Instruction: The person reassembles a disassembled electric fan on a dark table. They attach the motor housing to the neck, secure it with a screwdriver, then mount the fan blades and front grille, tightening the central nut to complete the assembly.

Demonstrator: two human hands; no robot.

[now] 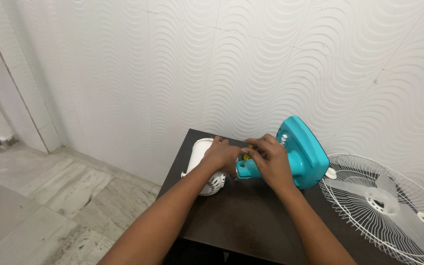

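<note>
A turquoise fan base (303,149) lies tilted on the dark table (236,221), its neck pointing left. My right hand (270,162) rests over that neck and grips it. My left hand (222,156) sits on top of a white fan motor housing (203,164) lying beside the neck. Both hands meet at the joint between the two parts, where a small yellow piece (246,156) shows between the fingers. What the fingertips pinch there is hidden.
A white wire fan guard with translucent blades (384,201) lies on the table at the right, partly over the edge. A wavy-patterned white wall (251,64) stands directly behind the table. Grey tiled floor (40,196) lies to the left.
</note>
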